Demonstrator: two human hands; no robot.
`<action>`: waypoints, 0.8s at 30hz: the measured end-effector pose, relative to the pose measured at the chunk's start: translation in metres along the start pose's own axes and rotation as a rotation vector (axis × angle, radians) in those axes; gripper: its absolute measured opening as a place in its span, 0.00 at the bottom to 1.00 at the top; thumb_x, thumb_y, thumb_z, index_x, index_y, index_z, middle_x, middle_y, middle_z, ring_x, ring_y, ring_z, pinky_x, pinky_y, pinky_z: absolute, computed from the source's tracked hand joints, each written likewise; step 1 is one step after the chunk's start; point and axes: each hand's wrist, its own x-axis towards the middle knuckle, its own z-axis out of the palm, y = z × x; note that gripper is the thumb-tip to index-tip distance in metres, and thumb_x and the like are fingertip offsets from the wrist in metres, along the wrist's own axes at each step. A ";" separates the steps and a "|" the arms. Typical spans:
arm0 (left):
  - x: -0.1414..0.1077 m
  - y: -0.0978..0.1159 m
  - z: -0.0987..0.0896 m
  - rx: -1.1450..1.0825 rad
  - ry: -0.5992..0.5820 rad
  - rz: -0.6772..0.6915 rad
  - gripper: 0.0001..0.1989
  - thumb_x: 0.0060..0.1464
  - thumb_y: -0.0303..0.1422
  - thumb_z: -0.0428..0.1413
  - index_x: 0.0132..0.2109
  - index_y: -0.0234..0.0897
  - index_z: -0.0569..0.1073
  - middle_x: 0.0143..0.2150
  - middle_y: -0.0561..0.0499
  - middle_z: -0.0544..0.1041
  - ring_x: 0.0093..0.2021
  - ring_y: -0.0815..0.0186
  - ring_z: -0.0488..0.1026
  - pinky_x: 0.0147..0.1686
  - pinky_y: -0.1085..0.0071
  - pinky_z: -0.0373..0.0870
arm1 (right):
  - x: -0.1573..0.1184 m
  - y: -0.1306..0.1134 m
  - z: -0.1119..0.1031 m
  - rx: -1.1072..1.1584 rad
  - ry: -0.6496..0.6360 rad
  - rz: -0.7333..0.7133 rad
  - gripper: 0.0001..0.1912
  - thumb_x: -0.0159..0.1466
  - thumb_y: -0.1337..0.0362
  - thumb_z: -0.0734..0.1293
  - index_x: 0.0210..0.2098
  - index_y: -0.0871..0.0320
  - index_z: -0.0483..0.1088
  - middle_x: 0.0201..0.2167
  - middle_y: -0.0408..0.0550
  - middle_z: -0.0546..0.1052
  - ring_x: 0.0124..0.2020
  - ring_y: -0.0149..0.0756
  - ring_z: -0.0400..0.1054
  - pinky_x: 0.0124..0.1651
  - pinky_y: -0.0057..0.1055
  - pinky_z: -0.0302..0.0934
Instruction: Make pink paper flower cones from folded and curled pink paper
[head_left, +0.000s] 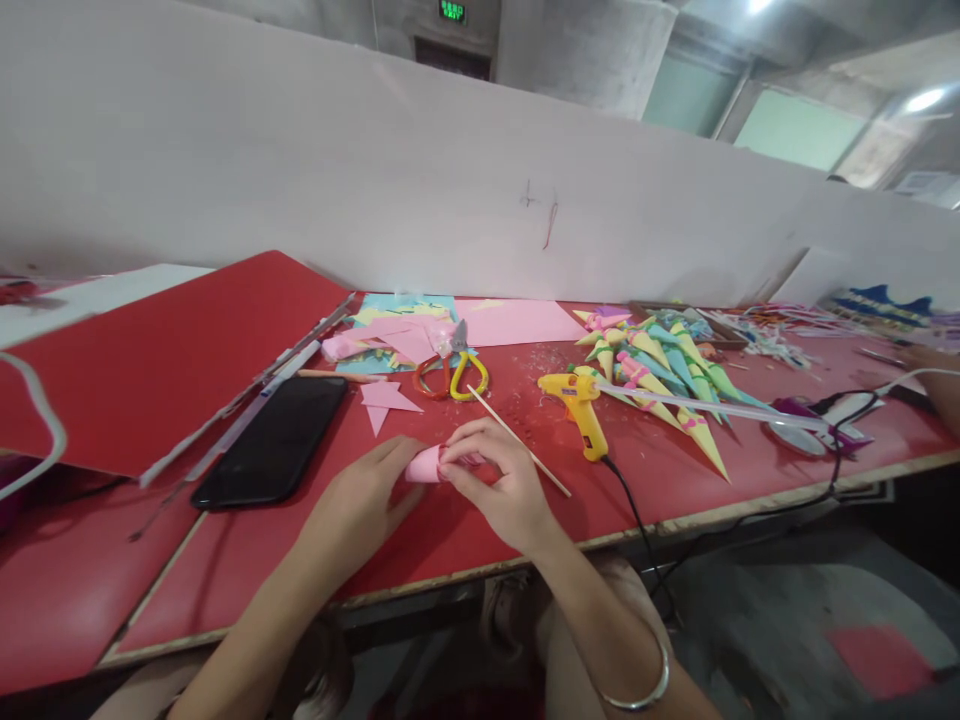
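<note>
A small rolled pink paper piece (425,465) is held between both hands above the red table. My left hand (367,500) has its fingers closed on the left end of the roll. At the other end, the fingertips of my right hand (499,480) pinch the roll near a darker pink band. A thin wooden stick (536,462) lies beside and partly behind my right hand. Behind my left hand rests a cut pink paper shape (386,402). Scissors with red and yellow handles (454,378) lie farther back.
A black phone (274,440) lies at left, near a large red board (172,350). A yellow glue gun (581,405) with trailing cord is at right, before several coloured paper cones (675,365). Another person's hand (926,358) shows at far right.
</note>
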 end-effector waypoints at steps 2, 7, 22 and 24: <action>0.000 0.000 0.000 0.036 0.019 0.023 0.10 0.51 0.32 0.45 0.38 0.37 0.68 0.35 0.47 0.74 0.34 0.61 0.72 0.31 0.70 0.67 | 0.000 -0.001 0.000 0.008 0.003 0.018 0.02 0.57 0.66 0.66 0.28 0.55 0.71 0.32 0.45 0.70 0.36 0.32 0.67 0.41 0.30 0.61; 0.001 0.004 0.000 0.168 0.092 0.088 0.10 0.52 0.31 0.45 0.40 0.36 0.68 0.35 0.46 0.74 0.36 0.59 0.72 0.34 0.67 0.67 | 0.000 0.002 0.004 0.132 0.047 0.060 0.01 0.55 0.67 0.66 0.27 0.56 0.70 0.32 0.45 0.69 0.34 0.32 0.66 0.38 0.29 0.61; -0.002 0.012 0.009 0.443 0.263 0.151 0.15 0.54 0.31 0.46 0.48 0.32 0.64 0.40 0.41 0.74 0.39 0.55 0.71 0.37 0.62 0.67 | -0.006 0.005 0.020 0.175 0.235 0.102 0.11 0.61 0.64 0.61 0.44 0.56 0.67 0.41 0.50 0.71 0.44 0.36 0.66 0.49 0.34 0.61; -0.002 0.010 0.010 0.434 0.269 0.128 0.15 0.53 0.32 0.47 0.49 0.33 0.63 0.40 0.42 0.74 0.40 0.55 0.71 0.38 0.63 0.67 | -0.007 0.004 0.021 0.143 0.205 0.060 0.13 0.63 0.64 0.59 0.46 0.55 0.66 0.42 0.50 0.72 0.45 0.36 0.66 0.50 0.34 0.60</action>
